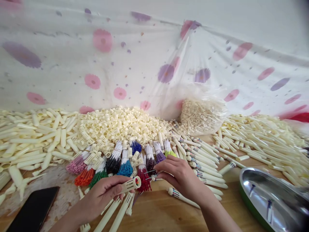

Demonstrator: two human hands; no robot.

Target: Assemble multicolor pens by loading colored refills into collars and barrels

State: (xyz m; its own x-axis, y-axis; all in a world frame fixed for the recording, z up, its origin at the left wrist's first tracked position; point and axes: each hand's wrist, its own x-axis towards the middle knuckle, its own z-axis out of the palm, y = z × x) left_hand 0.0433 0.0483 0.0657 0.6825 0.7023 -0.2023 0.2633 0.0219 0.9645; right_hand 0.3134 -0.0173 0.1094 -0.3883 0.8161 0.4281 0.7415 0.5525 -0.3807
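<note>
With left hand (103,194) clamped on part-filled sleeve (127,186) and right hand (177,170) pinching thin refills (151,171), apparently partway, amid finished-looking pens (205,165) and heaped sleeves (116,124) left unfilled.

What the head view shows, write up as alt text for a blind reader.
A person's left hand holds a slotted cream tube while the right hand pinches thin sticks beside it. Around them, over a wooden table, lie colorful stick bundles, heaped cream plastic parts, a phone and a shiny tray.
</note>
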